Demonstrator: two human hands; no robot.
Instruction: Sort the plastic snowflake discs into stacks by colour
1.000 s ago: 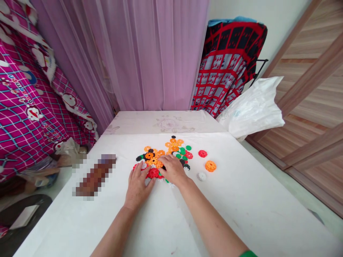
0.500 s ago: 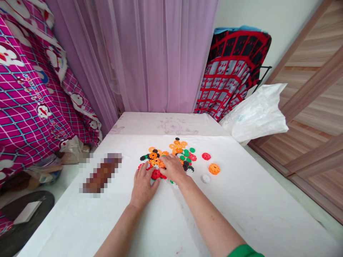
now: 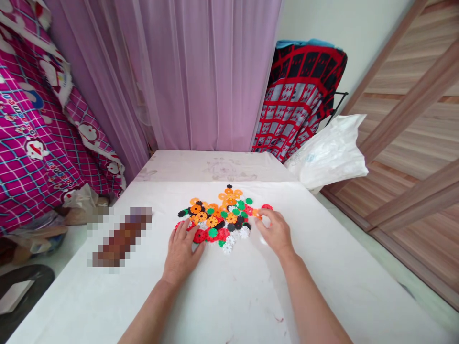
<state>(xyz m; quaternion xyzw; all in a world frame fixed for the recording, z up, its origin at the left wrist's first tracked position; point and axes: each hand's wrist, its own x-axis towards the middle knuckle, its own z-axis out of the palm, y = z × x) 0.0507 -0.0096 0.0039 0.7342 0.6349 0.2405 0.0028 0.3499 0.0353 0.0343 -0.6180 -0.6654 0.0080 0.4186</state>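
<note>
Several flat, notched plastic discs point(image 3: 212, 221) in orange, red, green, black and white lie in a loose heap on the white tabletop. My left hand point(image 3: 182, 250) rests at the heap's near left edge, fingers stretched over red discs point(image 3: 200, 236). To the right of the heap, my right hand point(image 3: 277, 232) pinches an orange notched disc point(image 3: 256, 213) between thumb and fingers. Just beyond those fingers a red disc point(image 3: 267, 207) shows in part. A white disc point(image 3: 263, 241) is mostly covered by the right hand.
A pixelated brown item point(image 3: 124, 238) lies on the table's left side. Past the right table edge stands a white plastic bag point(image 3: 328, 155). Purple curtains point(image 3: 208, 76) hang behind the table point(image 3: 222, 296), and a pink patterned cloth point(image 3: 53, 124) hangs on the left.
My right hand has moved from the heap's middle to its right side, now with an orange disc in its fingers. My left hand stays by the heap. The view has shifted slightly.
</note>
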